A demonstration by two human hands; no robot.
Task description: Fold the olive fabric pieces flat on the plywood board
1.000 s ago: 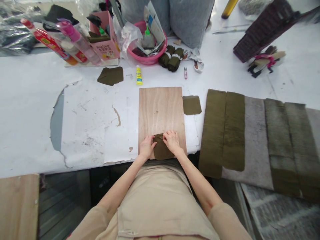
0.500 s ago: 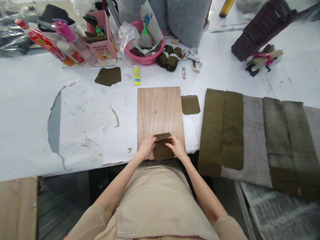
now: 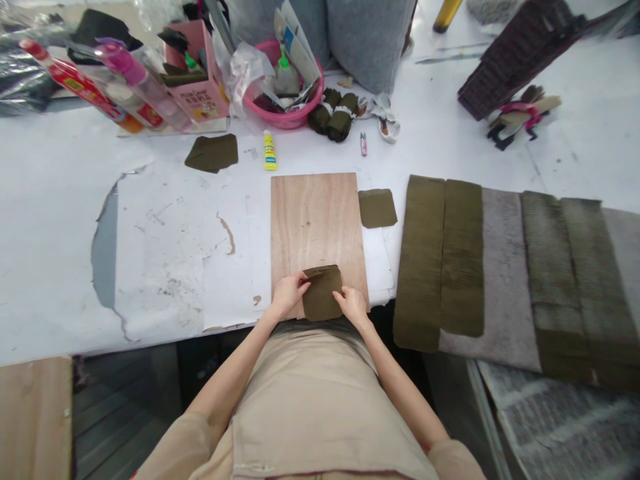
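Observation:
An olive-brown fabric piece (image 3: pixel 323 297) with rounded corners lies at the near end of a wooden board (image 3: pixel 315 213). My left hand (image 3: pixel 290 293) pinches its upper left edge between thumb and fingers. At its right edge, my right hand (image 3: pixel 352 304) has thumb and finger closed on the cloth. A narrow band shows along the top of the piece; whether it is a fold or a second layer I cannot tell. Just right of the board lies another olive fabric piece (image 3: pixel 378 208).
Long olive fabric panels (image 3: pixel 440 267) lie on grey material at the right. Behind the board are a yellow glue tube (image 3: pixel 270 152), small pink snips (image 3: pixel 363 144), rolled olive bundles (image 3: pixel 343 117) and a pink basket (image 3: pixel 285 120). A fabric stack (image 3: pixel 213 153) sits back left.
The top edge of the fabric, folded over before, now lies flatter. My right hand has moved from the upper right corner down to the right edge. The whole view has shifted slightly left.

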